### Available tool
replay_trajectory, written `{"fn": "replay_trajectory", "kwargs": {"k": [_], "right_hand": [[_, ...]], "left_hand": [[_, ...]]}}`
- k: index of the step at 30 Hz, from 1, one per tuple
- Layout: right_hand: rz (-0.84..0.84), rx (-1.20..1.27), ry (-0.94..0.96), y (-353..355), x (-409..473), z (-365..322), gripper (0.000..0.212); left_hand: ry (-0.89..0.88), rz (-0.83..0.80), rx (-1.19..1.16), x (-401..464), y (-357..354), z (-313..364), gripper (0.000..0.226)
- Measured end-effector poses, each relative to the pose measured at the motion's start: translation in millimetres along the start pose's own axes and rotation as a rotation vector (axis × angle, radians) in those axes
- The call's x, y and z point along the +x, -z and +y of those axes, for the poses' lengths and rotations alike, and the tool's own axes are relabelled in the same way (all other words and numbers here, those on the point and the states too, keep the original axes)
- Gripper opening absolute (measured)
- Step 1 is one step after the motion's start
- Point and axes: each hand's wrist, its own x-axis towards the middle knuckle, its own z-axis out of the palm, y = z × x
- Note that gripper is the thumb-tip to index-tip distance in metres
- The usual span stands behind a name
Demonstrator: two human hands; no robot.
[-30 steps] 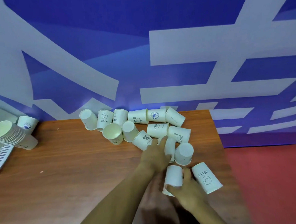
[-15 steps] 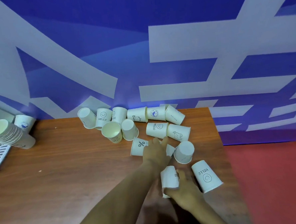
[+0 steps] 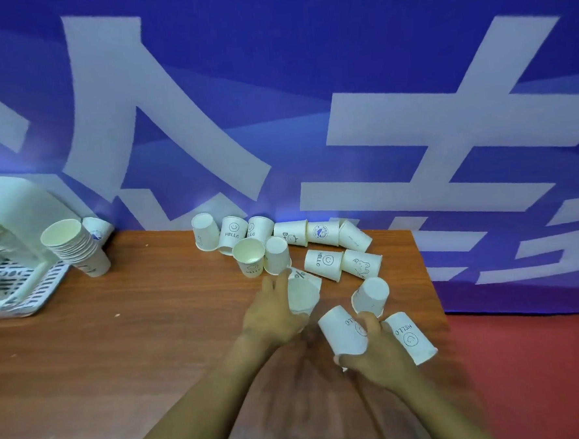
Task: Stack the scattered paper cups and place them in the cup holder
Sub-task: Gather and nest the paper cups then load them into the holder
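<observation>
The left hand (image 3: 270, 317) has its grip curled round a white paper cup (image 3: 302, 295) with a percent sign on its wall, lifted just above the tabletop (image 3: 159, 329). The right hand (image 3: 374, 353) grips a second cup (image 3: 344, 331), a tapered paper cone with smooth matte sides, its closed base pointing up and away. Just right of it a cup printed HELLO (image 3: 410, 337) lies on its side at the tabletop's edge, touching the right hand's fingers. An upturned cup (image 3: 370, 295) stands base-up just beyond.

The tabletop is reddish-brown wood grain with a slight sheen. Further back a loose cluster of cups (image 3: 283, 243) lies mostly tipped over along the blue-and-white banner (image 3: 340, 80). One open cup (image 3: 250, 260) there stands mouth-up.

Far left, a nested stack of cups (image 3: 76, 246) leans beside a white plastic holder (image 3: 16, 270) with a slotted base.
</observation>
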Motion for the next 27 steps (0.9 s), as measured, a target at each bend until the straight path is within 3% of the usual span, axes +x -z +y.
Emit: {"fn": "replay_trajectory", "kwargs": {"k": [8, 12, 17, 22, 27], "right_hand": [[-0.033, -0.039, 0.119, -30, -11, -63, 0.096], [-0.015, -0.039, 0.102, -46, -16, -97, 0.094], [0.025, -0.006, 0.129, -79, -27, -156, 0.095], [0.026, -0.028, 0.185, -129, -38, -231, 0.095], [0.082, -0.015, 0.248, -164, -49, -277, 0.078]], "left_hand": [[0.146, 0.044, -0.056, -65, 35, -71, 0.069], [0.129, 0.084, -0.097, -72, 63, -106, 0.064], [0.075, 0.076, -0.165, -91, 106, -165, 0.077], [0.078, 0.047, -0.142, -107, 150, -238, 0.068], [0.046, 0.051, -0.126, -105, 190, -286, 0.065]]}}
